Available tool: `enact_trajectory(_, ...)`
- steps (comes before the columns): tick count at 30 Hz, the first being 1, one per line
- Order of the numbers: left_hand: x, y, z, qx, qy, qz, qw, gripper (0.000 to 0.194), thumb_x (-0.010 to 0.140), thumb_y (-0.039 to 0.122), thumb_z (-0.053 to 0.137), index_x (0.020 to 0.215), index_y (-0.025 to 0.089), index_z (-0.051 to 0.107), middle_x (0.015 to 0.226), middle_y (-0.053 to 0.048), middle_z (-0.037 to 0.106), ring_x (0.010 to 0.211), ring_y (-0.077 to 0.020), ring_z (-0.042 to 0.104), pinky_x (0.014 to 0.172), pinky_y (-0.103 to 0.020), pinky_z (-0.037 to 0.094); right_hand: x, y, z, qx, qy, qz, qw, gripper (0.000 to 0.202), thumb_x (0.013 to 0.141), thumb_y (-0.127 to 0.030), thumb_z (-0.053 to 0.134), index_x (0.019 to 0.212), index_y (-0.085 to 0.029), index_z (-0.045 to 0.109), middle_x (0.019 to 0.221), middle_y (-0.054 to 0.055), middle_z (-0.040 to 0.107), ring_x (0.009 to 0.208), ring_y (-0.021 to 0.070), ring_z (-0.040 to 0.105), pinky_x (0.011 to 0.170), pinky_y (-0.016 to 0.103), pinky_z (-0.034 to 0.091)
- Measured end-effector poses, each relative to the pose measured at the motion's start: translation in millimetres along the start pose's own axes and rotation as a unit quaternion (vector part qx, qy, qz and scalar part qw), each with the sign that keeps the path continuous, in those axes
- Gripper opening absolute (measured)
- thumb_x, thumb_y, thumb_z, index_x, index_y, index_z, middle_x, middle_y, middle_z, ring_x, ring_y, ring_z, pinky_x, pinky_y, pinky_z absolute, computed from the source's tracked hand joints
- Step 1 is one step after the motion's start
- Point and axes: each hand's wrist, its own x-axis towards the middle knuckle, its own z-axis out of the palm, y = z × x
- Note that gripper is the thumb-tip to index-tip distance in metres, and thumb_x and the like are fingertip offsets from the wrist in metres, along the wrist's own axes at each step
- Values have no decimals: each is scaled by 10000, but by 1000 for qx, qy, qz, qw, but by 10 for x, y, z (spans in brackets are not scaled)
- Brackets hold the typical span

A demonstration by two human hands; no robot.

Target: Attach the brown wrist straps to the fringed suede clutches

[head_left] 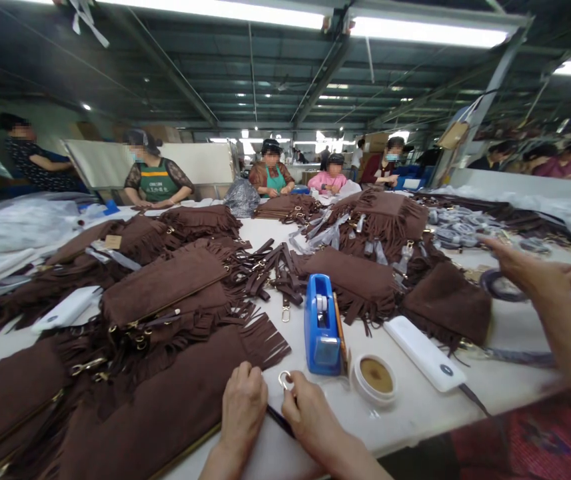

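Note:
My right hand [312,413] is closed, with a gold metal ring [284,380] showing at its thumb and forefinger. Close beside it, my left hand [244,403] is curled shut; its fingers hide whatever may be in them. A narrow dark strap [280,421] runs between the two hands, low over the table. Just left of my left hand lies a brown fringed suede bag [165,393], its fringe pointing away to the right. A blue tape dispenser [323,327] stands beyond my hands, next to a round white tub of brownish paste [376,377].
Brown straps with metal clasps [272,270] lie mid-table among piled fringed bags [170,277]. A white device [425,353] with a cable sits to the right. A co-worker's arms [555,300] reach in from the right edge. Several people work across the table.

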Motion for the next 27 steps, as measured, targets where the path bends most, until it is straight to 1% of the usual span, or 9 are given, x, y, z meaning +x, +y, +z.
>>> enact_trajectory(3, -15, -142, 11, -45, 1, 34, 998, 225, 811, 133, 400, 690, 182, 583, 742, -28, 594, 730, -134, 578, 690, -228, 449, 169, -61, 78, -28, 5, -18, 999, 227, 798, -72, 363, 941, -103, 538, 802, 123, 664, 753, 215, 624, 619, 262, 355)
enact_trajectory(6, -34, -234, 10, -145, 21, 46, 988, 201, 798, 163, 423, 698, 191, 596, 699, -9, 600, 670, -110, 590, 644, -198, 465, 308, -104, 196, -38, -5, -40, 998, 217, 779, -54, 377, 909, -115, 540, 818, 120, 667, 765, 216, 628, 605, 258, 340)
enact_trajectory(9, -45, -256, -34, -267, 37, 18, 963, 187, 774, 223, 454, 665, 200, 604, 672, -8, 608, 642, -123, 592, 617, -217, 472, 384, -117, 286, -40, -39, -62, 997, 189, 804, -90, 383, 911, -120, 536, 846, 116, 664, 778, 210, 624, 603, 258, 329)
enact_trajectory(12, -33, -243, -104, -321, 7, -19, 947, 165, 741, 268, 484, 656, 212, 614, 681, -5, 620, 658, -135, 596, 625, -231, 466, 424, -107, 315, -38, -62, -77, 994, 185, 821, -127, 374, 921, -126, 530, 860, 109, 660, 796, 207, 617, 610, 261, 321)
enact_trajectory(15, -18, -237, -131, -339, -21, -64, 938, 129, 717, 277, 492, 665, 214, 591, 684, 4, 622, 643, -137, 585, 627, -242, 451, 457, -91, 301, -38, -77, -80, 993, 188, 816, -151, 373, 924, -131, 526, 854, 108, 662, 787, 208, 617, 595, 263, 311)
enact_trajectory(18, -26, -243, -94, -340, -20, -107, 934, 69, 699, 287, 509, 691, 218, 513, 601, 43, 558, 536, -119, 526, 554, -232, 423, 482, -78, 274, -43, -91, -85, 991, 193, 811, -173, 373, 926, -133, 522, 852, 117, 666, 775, 216, 621, 577, 268, 300)
enact_trajectory(20, -41, -245, -63, -342, -20, -127, 931, 88, 690, 293, 519, 709, 225, 467, 575, 65, 512, 507, -111, 494, 531, -224, 406, 487, -75, 255, -50, -101, -92, 989, 195, 811, -181, 369, 927, -135, 519, 854, 120, 667, 771, 217, 624, 574, 269, 297)
enact_trajectory(23, -56, -238, -52, -346, -23, -140, 928, 93, 686, 292, 513, 715, 228, 453, 573, 70, 497, 512, -110, 487, 540, -225, 401, 480, -87, 231, -61, -114, -106, 986, 198, 811, -182, 365, 931, -136, 515, 857, 121, 668, 778, 220, 628, 576, 271, 301)
enact_trajectory(27, -54, -226, -88, -352, -17, -140, 925, 85, 683, 298, 501, 713, 226, 467, 579, 64, 509, 513, -113, 489, 538, -228, 399, 449, -122, 215, -77, -128, -124, 981, 201, 815, -190, 368, 932, -127, 519, 863, 131, 665, 777, 234, 630, 581, 280, 307)
